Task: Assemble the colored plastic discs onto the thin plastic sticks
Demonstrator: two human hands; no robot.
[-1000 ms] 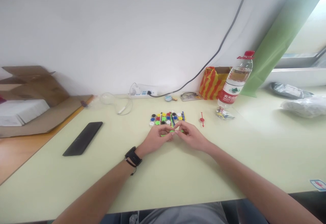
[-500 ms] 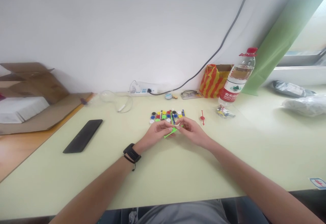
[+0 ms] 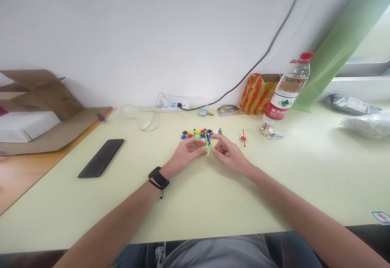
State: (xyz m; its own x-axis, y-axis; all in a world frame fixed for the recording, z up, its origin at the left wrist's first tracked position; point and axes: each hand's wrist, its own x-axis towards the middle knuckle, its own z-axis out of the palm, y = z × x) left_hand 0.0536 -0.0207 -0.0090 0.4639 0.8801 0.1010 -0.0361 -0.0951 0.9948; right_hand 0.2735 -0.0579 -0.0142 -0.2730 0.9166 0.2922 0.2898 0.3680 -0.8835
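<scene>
A thin bright green plastic piece point(image 3: 208, 149), a rod with a small disc, is pinched between the thumb and fingers of my left hand point(image 3: 186, 154). It stands nearly upright in view. Just to its right, my right hand point(image 3: 232, 154) is curled with thumb and forefinger apart and seems to hold nothing. Beyond the hands lie several small coloured discs point(image 3: 198, 132) with a few thin rods, partly covered by my fingers. A red arrow-shaped piece point(image 3: 243, 138) with a disc at its middle rests on the table to the right.
A large water bottle point(image 3: 284, 91) stands behind a small bag of coloured parts point(image 3: 270, 130), beside a striped paper bag point(image 3: 257, 93). A black flat case point(image 3: 101, 158) lies at left. Along the wall are a power strip point(image 3: 169, 104) and cable. Cardboard point(image 3: 45, 130) is far left.
The green piece has turned from slanted to nearly upright. My right hand's fingers have come away from it, leaving it in my left hand. The view has shifted slightly.
</scene>
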